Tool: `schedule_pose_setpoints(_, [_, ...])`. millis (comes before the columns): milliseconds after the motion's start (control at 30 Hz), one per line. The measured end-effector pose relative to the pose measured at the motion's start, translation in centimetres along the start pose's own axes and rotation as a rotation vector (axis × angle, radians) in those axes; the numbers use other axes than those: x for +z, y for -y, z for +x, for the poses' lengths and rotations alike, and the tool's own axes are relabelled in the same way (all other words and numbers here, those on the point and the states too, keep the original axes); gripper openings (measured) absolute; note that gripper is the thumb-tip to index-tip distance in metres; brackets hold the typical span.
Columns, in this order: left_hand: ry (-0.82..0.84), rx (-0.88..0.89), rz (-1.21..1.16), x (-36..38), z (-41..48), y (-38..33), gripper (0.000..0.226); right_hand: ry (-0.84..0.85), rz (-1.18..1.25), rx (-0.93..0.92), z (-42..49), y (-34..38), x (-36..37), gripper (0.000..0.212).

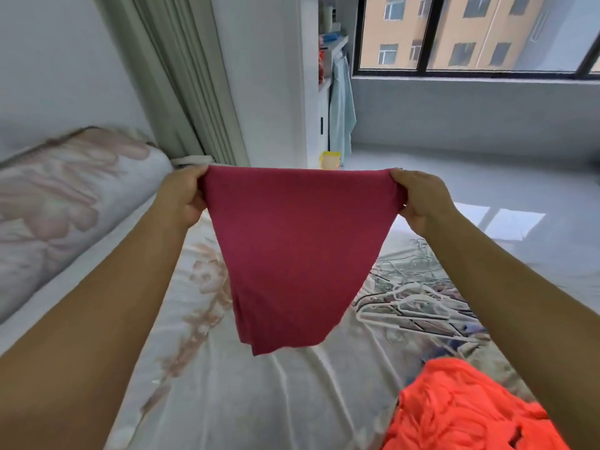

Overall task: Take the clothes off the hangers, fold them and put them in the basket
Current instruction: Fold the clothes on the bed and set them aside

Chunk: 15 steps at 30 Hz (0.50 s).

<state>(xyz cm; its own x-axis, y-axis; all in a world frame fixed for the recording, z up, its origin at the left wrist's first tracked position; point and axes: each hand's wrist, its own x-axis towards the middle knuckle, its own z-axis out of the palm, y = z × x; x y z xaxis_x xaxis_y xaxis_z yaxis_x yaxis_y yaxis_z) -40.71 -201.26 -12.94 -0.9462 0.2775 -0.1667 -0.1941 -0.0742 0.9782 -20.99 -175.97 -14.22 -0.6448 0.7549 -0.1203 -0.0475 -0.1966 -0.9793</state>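
Note:
A dark pink garment [292,248], folded into layers, hangs in the air above the bed. My left hand [183,196] grips its top left corner and my right hand [418,198] grips its top right corner, stretching the upper edge taut between them. The lower end tapers and hangs free just over the sheet. A bright orange garment [464,407] lies crumpled on the bed at the lower right. A heap of empty white and wire hangers [412,303] lies on the bed to the right, partly behind my right forearm. No basket is in view.
The bed [227,394] has a white floral sheet, with a rolled floral duvet [65,196] along its left side. Curtains [194,92] hang behind. A glossy floor [487,196], a window and a small yellow box [330,160] lie beyond.

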Motion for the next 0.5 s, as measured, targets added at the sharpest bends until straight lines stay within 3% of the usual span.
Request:
schedule_pose_setpoints(100, [0.012,0.038,-0.04,-3.8,-1.3,1.2,0.024,0.012,0.046,-0.017,-0.9,-2.9,1.7,0.015])
schedule_pose_setpoints(233, [0.019,-0.086,0.002,-8.3,-4.8,8.9,0.032,-0.025,-0.012,0.097,-3.8,-11.9,-0.2,0.023])
schedule_pose_setpoints(400, [0.006,-0.44,0.062,-13.0,-12.4,23.6,0.026,-0.121,-0.249,0.375,-9.2,-25.2,-5.5,0.013])
schedule_pose_setpoints(500, [-0.076,-0.634,0.068,-14.0,-15.5,28.2,0.018,-0.114,-0.324,0.53,-12.3,-29.0,-7.6,0.017])
